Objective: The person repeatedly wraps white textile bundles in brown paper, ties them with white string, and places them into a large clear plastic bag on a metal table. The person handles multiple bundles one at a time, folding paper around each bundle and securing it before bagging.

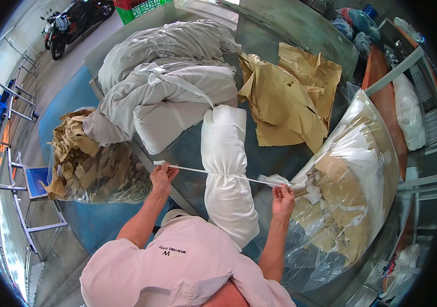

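Note:
A long white fabric roll point(224, 138) lies lengthwise in front of me on the table. A thin white cloth strip point(190, 169) circles its middle and draws it in to a narrow waist. My left hand point(163, 175) pinches one end of the strip, to the left of the roll. On the right, my right hand point(283, 198) grips the other end, where some bunched white cloth shows. The strip runs nearly straight between both hands. Beyond the roll, touching its far end, lie grey-white fabric bundles point(177, 84), one tied with a white strip in a knot.
Crumpled brown paper point(287, 102) lies at the far right of the table. Clear bags of paper scraps stand left point(98, 169) and right point(346, 204). A metal rack point(418, 56) is at the right edge, a blue-seated stool point(36, 182) at left, motorbikes point(75, 23) far left.

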The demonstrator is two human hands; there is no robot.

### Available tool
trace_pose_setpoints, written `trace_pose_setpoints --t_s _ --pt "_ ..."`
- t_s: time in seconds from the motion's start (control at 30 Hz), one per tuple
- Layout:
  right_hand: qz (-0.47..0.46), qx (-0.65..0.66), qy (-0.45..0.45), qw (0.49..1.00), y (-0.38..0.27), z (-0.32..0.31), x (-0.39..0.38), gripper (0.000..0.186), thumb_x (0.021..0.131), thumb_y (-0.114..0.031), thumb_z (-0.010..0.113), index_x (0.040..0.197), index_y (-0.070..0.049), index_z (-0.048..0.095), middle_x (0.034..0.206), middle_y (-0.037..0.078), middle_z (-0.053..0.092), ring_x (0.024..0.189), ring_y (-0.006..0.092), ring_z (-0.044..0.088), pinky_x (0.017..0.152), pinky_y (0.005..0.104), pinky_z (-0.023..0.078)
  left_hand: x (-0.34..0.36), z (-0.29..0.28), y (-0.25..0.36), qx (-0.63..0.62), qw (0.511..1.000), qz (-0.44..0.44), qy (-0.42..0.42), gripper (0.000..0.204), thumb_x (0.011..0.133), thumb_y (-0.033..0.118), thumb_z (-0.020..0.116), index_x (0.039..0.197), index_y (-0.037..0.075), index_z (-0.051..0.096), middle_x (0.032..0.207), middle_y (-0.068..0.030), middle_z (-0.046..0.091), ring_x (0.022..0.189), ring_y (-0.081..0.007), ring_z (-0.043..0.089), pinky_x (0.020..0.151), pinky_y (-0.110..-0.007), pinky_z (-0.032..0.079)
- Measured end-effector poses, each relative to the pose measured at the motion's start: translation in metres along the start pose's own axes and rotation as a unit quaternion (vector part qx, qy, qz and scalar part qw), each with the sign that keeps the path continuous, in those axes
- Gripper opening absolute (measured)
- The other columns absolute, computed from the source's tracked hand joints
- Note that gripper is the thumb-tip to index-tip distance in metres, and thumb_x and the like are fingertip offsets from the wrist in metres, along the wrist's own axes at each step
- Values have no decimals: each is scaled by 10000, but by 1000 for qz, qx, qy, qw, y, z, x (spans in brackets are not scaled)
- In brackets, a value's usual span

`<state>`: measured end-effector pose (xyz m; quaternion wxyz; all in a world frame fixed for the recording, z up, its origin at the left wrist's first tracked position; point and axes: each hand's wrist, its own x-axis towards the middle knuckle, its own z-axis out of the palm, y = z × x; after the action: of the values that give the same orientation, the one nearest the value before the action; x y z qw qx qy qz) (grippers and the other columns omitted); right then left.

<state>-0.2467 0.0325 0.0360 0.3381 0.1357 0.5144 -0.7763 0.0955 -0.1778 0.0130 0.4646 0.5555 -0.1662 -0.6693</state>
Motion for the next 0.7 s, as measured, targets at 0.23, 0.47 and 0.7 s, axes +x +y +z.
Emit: trace_pose_setpoints --t_s 0.23,0.47,0.7 --pt "-196 -202 -215 935 -25 124 -45 69 921 -96 698 975 -53 697 989 74 706 900 173 653 835 305 500 -53 94 52 63 926 -2 -371 197 1033 177 538 1127 10 580 997 -104 663 802 -192 708 676 -303 560" --pt "-274 -438 -303 801 34 189 -56 206 917 -199 717 1000 -10 718 846 49 702 701 139 630 650 288 509 -78 141 33 199 839 -26 -506 214 1032 256 564 997 47 593 799 -23 626 646 -97 580 608 -245 477" --pt "16 -442 -384 811 58 123 -47 188 932 -188 685 961 -6 724 714 14 662 619 80 610 523 250 466 -53 106 47 147 890 -23 -431 210 1043 216 535 1002 24 609 897 -39 645 675 -87 580 644 -233 482"
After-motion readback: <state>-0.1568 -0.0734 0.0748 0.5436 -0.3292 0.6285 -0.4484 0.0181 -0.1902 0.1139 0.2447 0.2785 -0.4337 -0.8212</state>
